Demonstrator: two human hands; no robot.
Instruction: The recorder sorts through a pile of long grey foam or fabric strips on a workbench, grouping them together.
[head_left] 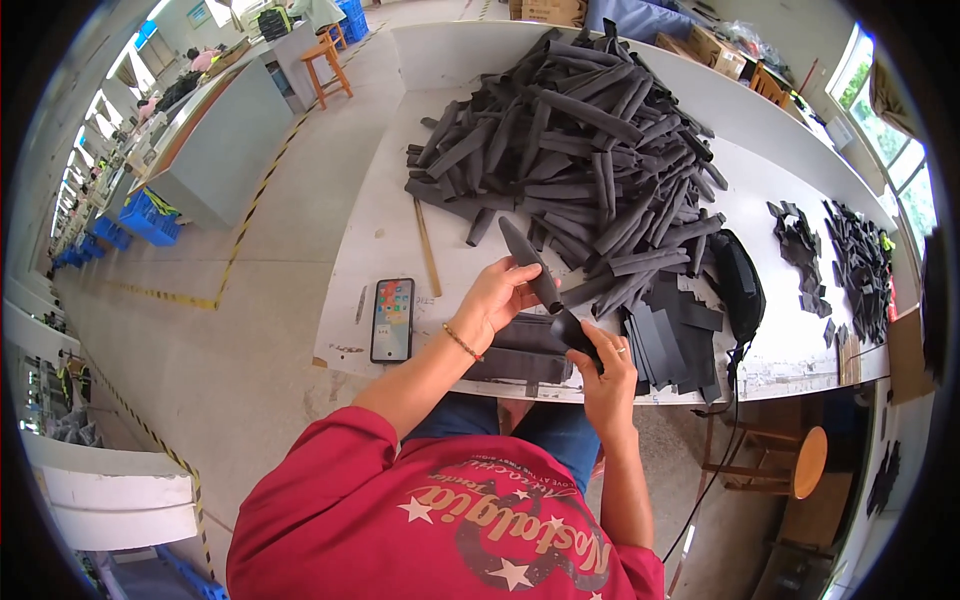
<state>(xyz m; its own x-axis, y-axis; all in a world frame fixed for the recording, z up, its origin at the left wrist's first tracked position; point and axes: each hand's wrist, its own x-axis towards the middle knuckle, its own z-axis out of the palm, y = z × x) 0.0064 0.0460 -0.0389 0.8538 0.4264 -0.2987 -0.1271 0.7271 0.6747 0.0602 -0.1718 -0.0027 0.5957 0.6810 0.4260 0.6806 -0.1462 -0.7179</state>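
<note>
My left hand is closed round a dark grey fabric tube, which slants up and away over the near part of the table. Just below its lower end, my right hand grips a dark curved piece between thumb and fingers. Whether the two parts are joined I cannot tell. Beneath my hands lies a stack of flat dark fabric strips at the table's front edge. A large heap of similar dark tubes rises beyond them.
The white table has a raised back wall. A phone and a wooden stick lie left; flat dark pieces and a black padded object with a cord lie right. A wooden stool stands below the right side.
</note>
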